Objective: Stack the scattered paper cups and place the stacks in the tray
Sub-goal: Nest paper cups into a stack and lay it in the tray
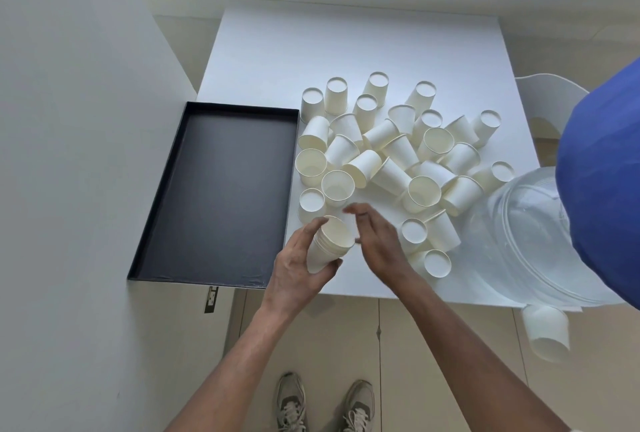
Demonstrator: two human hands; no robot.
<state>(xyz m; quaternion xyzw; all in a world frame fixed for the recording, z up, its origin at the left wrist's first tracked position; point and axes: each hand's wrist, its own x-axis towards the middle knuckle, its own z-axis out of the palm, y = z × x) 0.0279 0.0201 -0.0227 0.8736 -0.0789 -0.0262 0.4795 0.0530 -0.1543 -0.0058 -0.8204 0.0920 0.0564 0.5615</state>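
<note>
Several white paper cups point(391, 147) lie scattered on the white table point(346, 50), some upright, some upside down, some on their sides. My left hand point(298, 268) grips a short stack of nested cups point(329, 244), tilted with its mouth facing up and away. My right hand point(377, 237) hovers just right of the stack's rim, fingers spread, holding nothing. The black rectangular tray point(173, 230) sits at the table's left with nothing in it.
A clear plastic bag point(519, 241) lies at the table's right front corner. One cup point(547, 334) hangs past the front edge below the bag. A person's blue sleeve point(602, 171) intrudes at the right. A white wall runs along the left.
</note>
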